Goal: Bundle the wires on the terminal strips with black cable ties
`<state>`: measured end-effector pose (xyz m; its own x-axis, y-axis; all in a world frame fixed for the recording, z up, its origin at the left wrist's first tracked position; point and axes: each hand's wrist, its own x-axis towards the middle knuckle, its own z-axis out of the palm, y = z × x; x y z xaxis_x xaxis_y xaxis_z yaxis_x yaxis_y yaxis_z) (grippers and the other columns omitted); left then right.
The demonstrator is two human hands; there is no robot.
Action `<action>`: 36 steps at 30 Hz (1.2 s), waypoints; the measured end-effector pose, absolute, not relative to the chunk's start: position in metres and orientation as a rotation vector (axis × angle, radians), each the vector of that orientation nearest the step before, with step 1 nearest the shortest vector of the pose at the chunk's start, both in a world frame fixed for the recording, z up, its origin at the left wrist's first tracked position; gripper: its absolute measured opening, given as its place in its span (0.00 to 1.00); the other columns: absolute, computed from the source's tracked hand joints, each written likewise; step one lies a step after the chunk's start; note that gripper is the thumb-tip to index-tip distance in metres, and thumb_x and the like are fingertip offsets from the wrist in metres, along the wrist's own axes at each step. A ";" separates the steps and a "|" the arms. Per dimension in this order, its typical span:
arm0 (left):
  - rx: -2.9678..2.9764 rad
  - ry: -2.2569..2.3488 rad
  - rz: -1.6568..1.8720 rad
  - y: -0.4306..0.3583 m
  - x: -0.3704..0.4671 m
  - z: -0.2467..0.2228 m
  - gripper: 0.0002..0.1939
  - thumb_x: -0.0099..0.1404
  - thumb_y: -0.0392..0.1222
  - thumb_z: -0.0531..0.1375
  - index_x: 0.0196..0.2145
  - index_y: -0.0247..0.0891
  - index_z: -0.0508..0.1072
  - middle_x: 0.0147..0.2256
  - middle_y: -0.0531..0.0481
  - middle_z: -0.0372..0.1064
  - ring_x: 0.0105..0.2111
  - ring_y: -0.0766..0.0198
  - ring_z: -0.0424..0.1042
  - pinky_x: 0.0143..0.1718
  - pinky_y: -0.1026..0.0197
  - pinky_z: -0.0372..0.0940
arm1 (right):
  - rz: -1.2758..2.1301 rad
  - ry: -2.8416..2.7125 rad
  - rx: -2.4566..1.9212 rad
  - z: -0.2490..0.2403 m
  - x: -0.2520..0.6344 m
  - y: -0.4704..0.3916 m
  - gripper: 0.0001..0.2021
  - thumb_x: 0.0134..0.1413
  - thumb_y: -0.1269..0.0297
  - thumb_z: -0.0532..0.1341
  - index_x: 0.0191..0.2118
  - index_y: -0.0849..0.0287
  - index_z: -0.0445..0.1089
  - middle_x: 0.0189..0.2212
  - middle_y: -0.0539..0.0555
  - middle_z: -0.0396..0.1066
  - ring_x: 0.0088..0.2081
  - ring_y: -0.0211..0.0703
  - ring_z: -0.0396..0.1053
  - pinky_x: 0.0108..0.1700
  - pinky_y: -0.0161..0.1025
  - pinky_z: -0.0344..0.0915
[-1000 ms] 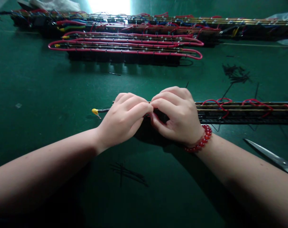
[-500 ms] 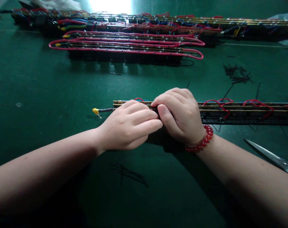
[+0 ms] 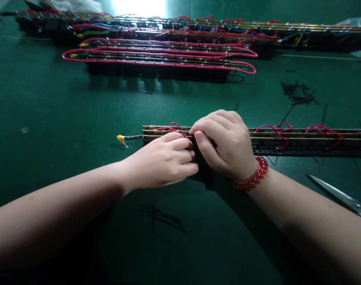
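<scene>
A long black strip assembly (image 3: 314,150) with brass rails and red wire loops lies across the table, its left end carrying a black lead with a yellow tip (image 3: 121,138). My right hand (image 3: 224,144), wearing a red bead bracelet, is closed over the rails, thumb and index finger bent around the near side. Just left of it, my left hand (image 3: 165,160) is closed at the near edge of the assembly, fingers curled. Whatever the left fingertips grip is hidden. A red wire (image 3: 172,127) loops above the left fingers. Thin black ties stick out behind and in front of the assembly.
Scissors (image 3: 337,194) lie at the right. Loose thin black ties (image 3: 162,218) are near the front, and a pile of black tie pieces (image 3: 297,93) lies behind. Assemblies with thick red cables (image 3: 159,61) and more railed strips (image 3: 317,27) stretch across the back.
My left fingers have curled in and drawn slightly back and down from the right hand, uncovering rails and the red wire. My right hand has stayed in place.
</scene>
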<state>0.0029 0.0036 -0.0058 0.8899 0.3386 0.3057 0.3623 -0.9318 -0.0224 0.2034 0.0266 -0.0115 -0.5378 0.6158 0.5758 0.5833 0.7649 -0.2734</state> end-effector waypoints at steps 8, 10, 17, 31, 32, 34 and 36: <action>-2.982 -0.557 -0.512 0.005 0.002 -0.008 0.08 0.71 0.37 0.57 0.33 0.41 0.73 0.32 0.51 0.73 0.38 0.59 0.65 0.47 0.56 0.61 | -0.026 -2.288 -0.876 -0.015 0.202 0.027 0.08 0.63 0.66 0.55 0.34 0.56 0.71 0.35 0.53 0.78 0.37 0.46 0.70 0.43 0.46 0.60; -2.984 -0.567 -0.527 0.005 0.003 -0.007 0.10 0.72 0.37 0.56 0.32 0.40 0.73 0.31 0.50 0.73 0.37 0.59 0.65 0.46 0.56 0.61 | -0.029 -2.293 -0.881 -0.015 0.202 0.028 0.08 0.63 0.66 0.56 0.34 0.56 0.71 0.35 0.53 0.78 0.37 0.45 0.70 0.43 0.46 0.60; -3.043 -0.576 -0.470 0.003 0.001 -0.005 0.11 0.73 0.45 0.55 0.35 0.41 0.74 0.35 0.49 0.74 0.41 0.56 0.66 0.49 0.53 0.60 | -0.027 -2.308 -0.897 -0.014 0.200 0.028 0.07 0.62 0.66 0.56 0.34 0.55 0.71 0.35 0.53 0.78 0.38 0.47 0.69 0.43 0.47 0.60; -3.010 -0.569 -0.501 0.005 0.002 -0.007 0.10 0.72 0.39 0.55 0.34 0.41 0.74 0.34 0.50 0.74 0.40 0.58 0.66 0.47 0.55 0.60 | -0.063 -2.331 -0.916 -0.015 0.199 0.028 0.08 0.62 0.66 0.56 0.33 0.54 0.71 0.36 0.52 0.77 0.38 0.47 0.68 0.43 0.47 0.59; -3.012 -0.574 -0.506 0.005 0.002 -0.007 0.10 0.72 0.39 0.55 0.34 0.41 0.74 0.34 0.50 0.74 0.40 0.58 0.66 0.48 0.54 0.60 | -0.058 -2.331 -0.919 -0.015 0.199 0.028 0.08 0.62 0.66 0.56 0.33 0.54 0.71 0.36 0.52 0.77 0.39 0.47 0.68 0.43 0.47 0.59; -3.019 -0.583 -0.505 0.004 0.002 -0.006 0.10 0.72 0.39 0.55 0.34 0.42 0.75 0.34 0.50 0.74 0.40 0.58 0.66 0.48 0.54 0.60 | -0.043 -2.336 -0.928 -0.015 0.199 0.028 0.08 0.62 0.66 0.56 0.34 0.54 0.72 0.36 0.52 0.77 0.39 0.47 0.68 0.44 0.47 0.59; -3.022 -0.594 -0.505 0.004 0.002 -0.007 0.10 0.72 0.39 0.55 0.34 0.42 0.75 0.34 0.50 0.74 0.40 0.57 0.66 0.48 0.54 0.60 | -0.034 -2.340 -0.932 -0.015 0.200 0.028 0.08 0.62 0.67 0.56 0.34 0.54 0.72 0.36 0.52 0.77 0.40 0.48 0.68 0.44 0.47 0.59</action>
